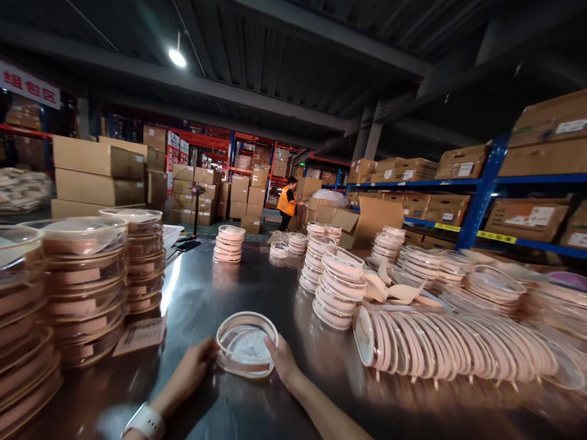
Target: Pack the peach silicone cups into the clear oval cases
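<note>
A round clear pouch (246, 345) with cream edging and a pale pink side band sits at the near middle of the steel table (192, 403). My left hand (204, 359) grips its left edge, the fingers curled and partly hidden. On the right side, my right hand (280, 360) clasps it, with the thumb over the top rim. Something whitish shows through the clear top. My left wrist wears a watch with a white strap (145, 421).
Tall stacks of similar pouches (87, 287) stand at the left beside a paper sheet (141, 335). Shorter stacks (339, 287) rise right of centre. A long row of pouches on edge (449, 345) lies at the right. A person in an orange vest (287, 201) stands beyond, near cartons.
</note>
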Available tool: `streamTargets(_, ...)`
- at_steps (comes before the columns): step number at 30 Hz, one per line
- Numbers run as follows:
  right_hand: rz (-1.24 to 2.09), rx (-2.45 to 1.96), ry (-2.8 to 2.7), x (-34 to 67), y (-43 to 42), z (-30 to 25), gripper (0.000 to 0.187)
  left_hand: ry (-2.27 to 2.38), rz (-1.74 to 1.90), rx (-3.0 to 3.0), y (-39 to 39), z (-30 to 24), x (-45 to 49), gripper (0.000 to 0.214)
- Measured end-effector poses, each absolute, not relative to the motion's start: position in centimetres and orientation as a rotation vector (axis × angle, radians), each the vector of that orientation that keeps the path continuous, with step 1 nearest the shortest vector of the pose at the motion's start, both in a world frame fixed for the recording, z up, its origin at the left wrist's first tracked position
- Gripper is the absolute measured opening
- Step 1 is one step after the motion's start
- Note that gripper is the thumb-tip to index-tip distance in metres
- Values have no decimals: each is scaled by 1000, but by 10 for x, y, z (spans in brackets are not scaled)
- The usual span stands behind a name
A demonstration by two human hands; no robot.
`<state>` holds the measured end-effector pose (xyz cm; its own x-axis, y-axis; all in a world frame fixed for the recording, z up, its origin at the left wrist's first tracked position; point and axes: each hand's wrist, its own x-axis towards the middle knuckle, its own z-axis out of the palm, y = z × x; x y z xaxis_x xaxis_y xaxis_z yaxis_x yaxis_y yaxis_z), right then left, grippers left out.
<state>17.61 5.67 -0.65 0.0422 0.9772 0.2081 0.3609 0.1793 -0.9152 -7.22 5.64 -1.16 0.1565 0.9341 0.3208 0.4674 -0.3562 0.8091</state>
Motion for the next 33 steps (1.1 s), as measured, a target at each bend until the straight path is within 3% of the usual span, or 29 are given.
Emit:
streamTargets(6,1093,-870,-1319,184,49,20,65,1204,1213,1818,55,-14,-65,40)
streamTargets(11,1171,-716,-1295,191,50,29,61,1126,1353,1575,52,-4,-63,42)
streamTargets(19,1115,-728,-1316,192,53,18,54,1187,1425,1346,43,11,-59,49)
streamTargets(25,1036,-785,-1485,193,60,6,61,1119,1238,958,39,8,-56,77)
streamTargets(27,832,-884,-1541,192,58,5,55,1092,1137,908,39,6,-52,83)
streamTargets(30,118,-1016,-1850,184,48,1,36,1160,1137,852,36,4,-38,82)
streamTargets(33,-338,-940,-2049,169,32,-10,44,1148,1314,825,27,2,-20,77)
